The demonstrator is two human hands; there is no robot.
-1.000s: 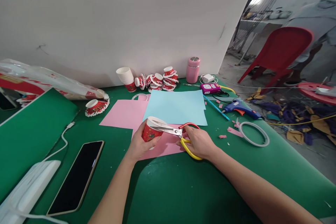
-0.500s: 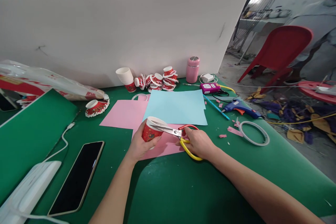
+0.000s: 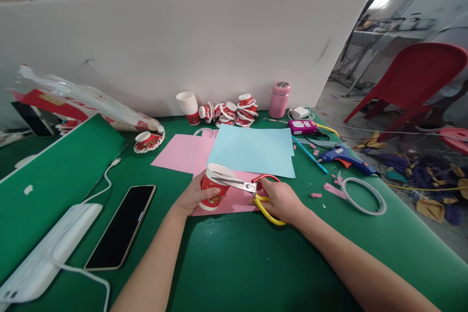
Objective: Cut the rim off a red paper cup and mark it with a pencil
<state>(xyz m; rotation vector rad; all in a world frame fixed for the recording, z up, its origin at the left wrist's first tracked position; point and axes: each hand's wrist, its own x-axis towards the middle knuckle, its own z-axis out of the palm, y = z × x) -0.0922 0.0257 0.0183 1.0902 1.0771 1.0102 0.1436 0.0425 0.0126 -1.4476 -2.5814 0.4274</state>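
Note:
My left hand is wrapped round a red patterned paper cup, whose white mouth tilts up. In my right hand are scissors with one red and one yellow handle. Their blades lie at the cup's rim, one reaching over the mouth; whether they have cut in, I cannot tell. Beneath the cup lies pink paper, with a light blue sheet just behind it. Several cut cups with fringed, spread sides lie at the back, next to a stack of paper cups.
On the left are a phone, a white power strip and another fringed cup. A glue gun, a tape ring and pink scraps lie on the right. A pink flask stands before the white board.
The view has turned a little to the left, so the table things sit farther right. Both hands keep hold of the cup and scissors, with the blades still at the rim.

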